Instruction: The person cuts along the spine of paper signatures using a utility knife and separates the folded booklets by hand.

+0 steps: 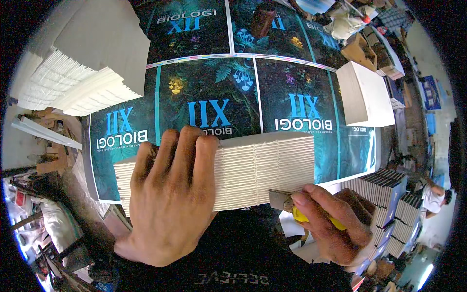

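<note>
Clasping a page block (left) and yellow cutter (right), the hands are near sheets bearing blue and white lettering.

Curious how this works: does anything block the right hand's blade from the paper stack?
Nothing visible: the right hand holds the blade at the near edge of the paper stack; the left hand lies farther left.

The left grip — a bare hand — held a long cream paper stack, its fingers bent over the far edge. Thread ran across the stack's folded pages. The right grip held a yellow knife, its blade right by the near edge. Dark blue-green printed sheets lay beneath. A big paper pile stood far left, a white block far right — and book stacks sat near right.
</note>
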The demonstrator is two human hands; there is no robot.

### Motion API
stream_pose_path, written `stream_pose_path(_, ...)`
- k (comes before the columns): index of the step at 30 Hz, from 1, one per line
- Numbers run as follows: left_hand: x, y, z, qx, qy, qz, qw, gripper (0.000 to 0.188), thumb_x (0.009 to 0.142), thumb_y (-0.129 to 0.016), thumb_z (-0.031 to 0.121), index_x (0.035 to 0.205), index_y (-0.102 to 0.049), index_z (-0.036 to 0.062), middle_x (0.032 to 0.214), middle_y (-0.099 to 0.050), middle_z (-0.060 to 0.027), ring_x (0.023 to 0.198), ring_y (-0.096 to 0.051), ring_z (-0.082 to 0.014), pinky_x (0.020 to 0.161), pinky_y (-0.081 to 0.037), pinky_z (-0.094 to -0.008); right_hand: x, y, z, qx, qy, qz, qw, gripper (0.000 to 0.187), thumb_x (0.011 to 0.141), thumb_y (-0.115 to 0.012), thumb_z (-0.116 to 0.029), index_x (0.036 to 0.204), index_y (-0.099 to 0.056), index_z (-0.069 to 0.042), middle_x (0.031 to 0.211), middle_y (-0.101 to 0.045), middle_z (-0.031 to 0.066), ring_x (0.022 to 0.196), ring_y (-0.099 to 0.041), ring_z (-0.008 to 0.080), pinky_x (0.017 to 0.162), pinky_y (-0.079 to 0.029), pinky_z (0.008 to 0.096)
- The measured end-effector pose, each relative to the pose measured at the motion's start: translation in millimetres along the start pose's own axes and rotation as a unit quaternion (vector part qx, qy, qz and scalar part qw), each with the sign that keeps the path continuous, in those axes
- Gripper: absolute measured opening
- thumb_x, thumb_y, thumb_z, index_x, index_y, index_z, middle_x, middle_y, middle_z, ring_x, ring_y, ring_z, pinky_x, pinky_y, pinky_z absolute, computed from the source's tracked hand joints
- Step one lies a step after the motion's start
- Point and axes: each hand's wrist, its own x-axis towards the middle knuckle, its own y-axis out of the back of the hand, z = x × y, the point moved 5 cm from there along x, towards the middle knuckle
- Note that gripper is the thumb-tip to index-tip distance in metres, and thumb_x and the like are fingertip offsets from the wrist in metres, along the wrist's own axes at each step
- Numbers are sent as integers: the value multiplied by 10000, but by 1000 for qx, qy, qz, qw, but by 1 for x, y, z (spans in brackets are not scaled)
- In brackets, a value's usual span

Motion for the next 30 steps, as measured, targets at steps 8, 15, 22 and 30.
stream_pose_path(8,0,-2,0,7,5,9,1000,191,839,-608,113,1009,-553,44,987,-595,-99,916,-603,-261,782,-454,-399,12,-3,-7,-45,-71,-2,996,427,853,-749,-132,1277,-735,-185,1203,-714,-10,763,-702,163,694,-577,348)
stream_pose_path(15,0,1,1,5,13,-6,1000,174,840,-602,107,995,-543,55,973,-597,-94,904,-604,-256,775,-448,-396,11,7,6,19,-24,37,999,468,808,-789,-45,1268,-705,-37,1178,-709,144,896,-741,258,749,-615,343)
stream_pose_path(22,-2,-2,-1,12,12,13,1000,172,848,-600,119,997,-539,58,991,-608,-91,903,-608,-250,776,-447,-395,12,5,5,66,-40,-81,994,551,796,-788,17,1330,-659,-19,1297,-646,183,1092,-709,297,922,-598,363)
stream_pose_path(30,0,-1,0,4,16,7,1000,149,856,-595,117,983,-540,63,969,-595,-79,894,-606,-243,770,-448,-394,15,2,1,-1,-40,-18,999,432,857,-720,-92,1288,-721,-127,1217,-710,66,722,-700,196,618,-566,341)
